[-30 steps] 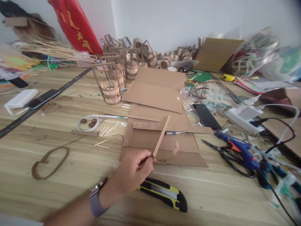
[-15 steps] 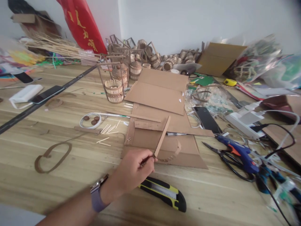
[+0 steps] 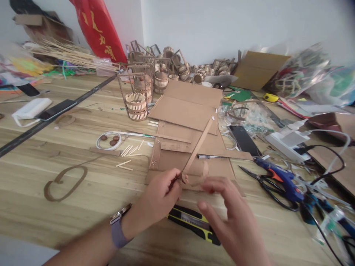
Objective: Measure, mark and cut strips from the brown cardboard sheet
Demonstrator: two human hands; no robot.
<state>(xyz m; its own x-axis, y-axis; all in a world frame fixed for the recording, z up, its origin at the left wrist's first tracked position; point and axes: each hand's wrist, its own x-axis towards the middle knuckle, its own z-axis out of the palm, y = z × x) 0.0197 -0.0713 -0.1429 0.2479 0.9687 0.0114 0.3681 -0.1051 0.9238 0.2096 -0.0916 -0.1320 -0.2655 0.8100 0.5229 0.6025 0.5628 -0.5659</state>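
Note:
My left hand (image 3: 163,192) is closed in a pinch on a thin brown cardboard strip (image 3: 198,147), whose straight end points up and away over the cardboard sheets. A curled part of it shows near the fingertips. My right hand (image 3: 227,210) is beside it on the right, thumb and fingers apart, with nothing between them. Beneath the hands lies a black and yellow utility knife (image 3: 191,221) on the wooden table. Stacked brown cardboard sheets (image 3: 185,99) lie just beyond my hands.
Small slatted baskets (image 3: 135,107) stand behind at the left. Short wooden sticks (image 3: 129,150) and a white ring (image 3: 108,141) with brown beads lie left. Scissors (image 3: 266,184), a blue glue gun (image 3: 280,181), a phone (image 3: 244,140) and a power strip (image 3: 290,146) are on the right.
My right hand has come into view from the lower right, near the left hand. The strip in my left hand has tilted further right and away.

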